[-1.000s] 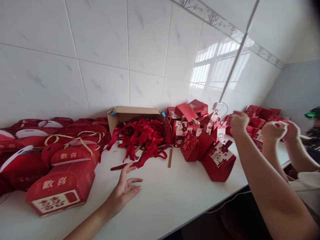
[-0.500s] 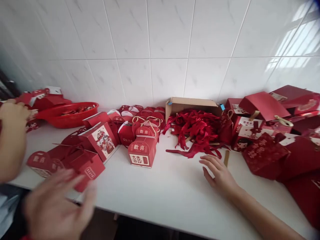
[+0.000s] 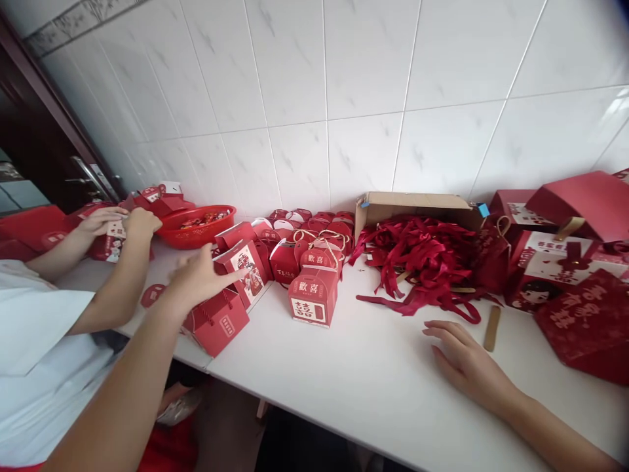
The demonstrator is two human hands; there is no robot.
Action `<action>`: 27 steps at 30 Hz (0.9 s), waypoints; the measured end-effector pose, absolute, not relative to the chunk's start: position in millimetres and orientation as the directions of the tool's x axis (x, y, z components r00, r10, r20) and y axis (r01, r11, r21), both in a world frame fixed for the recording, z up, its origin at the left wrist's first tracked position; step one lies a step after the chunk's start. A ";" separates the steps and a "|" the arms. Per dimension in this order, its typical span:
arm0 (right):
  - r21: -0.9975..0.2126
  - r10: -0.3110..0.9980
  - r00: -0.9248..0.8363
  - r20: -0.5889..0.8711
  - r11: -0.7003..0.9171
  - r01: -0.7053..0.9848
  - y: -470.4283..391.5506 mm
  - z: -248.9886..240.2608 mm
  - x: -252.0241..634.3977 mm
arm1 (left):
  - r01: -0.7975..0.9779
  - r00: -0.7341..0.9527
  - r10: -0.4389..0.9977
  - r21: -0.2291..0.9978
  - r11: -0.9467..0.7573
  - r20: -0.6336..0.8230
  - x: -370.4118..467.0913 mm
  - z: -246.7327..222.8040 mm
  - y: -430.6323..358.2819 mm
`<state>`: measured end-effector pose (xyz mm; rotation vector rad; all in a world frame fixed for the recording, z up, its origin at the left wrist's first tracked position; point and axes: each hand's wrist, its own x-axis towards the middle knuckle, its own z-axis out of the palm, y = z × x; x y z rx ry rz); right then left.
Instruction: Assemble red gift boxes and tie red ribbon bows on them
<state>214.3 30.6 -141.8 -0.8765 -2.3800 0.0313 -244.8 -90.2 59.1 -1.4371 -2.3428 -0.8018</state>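
- My left arm reaches from the near left edge up toward the middle left, roughly straight.
- Left hand: fingers parted and a bit blurred, thumb stuck out to the right, palm side mostly hidden.
- It overlaps the red gift box with twisted cord handle and the couple-print gift box; can't tell if it touches either.
- My right arm comes in from the near right corner, forearm slanting far and left.
- Right hand: back up, fingers loosely extended and slightly curved, thumb apart below; low over the white table, contact unclear.
- Gold strip just right of it; dark red ribbons on its far side, spilling from the cardboard box.
- Double-happiness gift box upright on the table between my hands.
- Far left: red basin; co-worker's hands at a cartoon-print gift box.
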 end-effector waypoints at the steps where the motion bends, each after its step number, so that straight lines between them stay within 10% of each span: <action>1: -0.227 0.609 -0.610 0.507 0.777 0.586 30.7 -142.4 215.0 | 0.883 -0.464 0.738 0.324 0.340 0.490 -246.7 63.3 -78.8; 8: -0.301 0.660 -0.580 0.478 0.743 0.597 33.0 -145.9 220.0 | 0.836 -0.525 0.614 0.493 0.241 0.590 -266.0 97.4 -47.3; 14: -0.422 0.694 -0.516 0.501 0.717 0.555 35.4 -144.3 215.6 | 0.840 -0.180 0.213 0.263 -0.475 0.960 -204.0 122.6 -78.1; 22: -0.765 0.730 -0.392 0.560 0.637 0.094 9.7 -79.4 190.5 | 0.363 0.001 0.726 0.676 -0.641 0.688 -70.0 29.4 -56.9; 27: -0.874 0.796 -0.367 0.481 0.403 -0.270 6.1 -64.2 179.6 | 0.163 0.066 0.784 0.769 -0.619 0.617 -42.1 -35.0 -15.1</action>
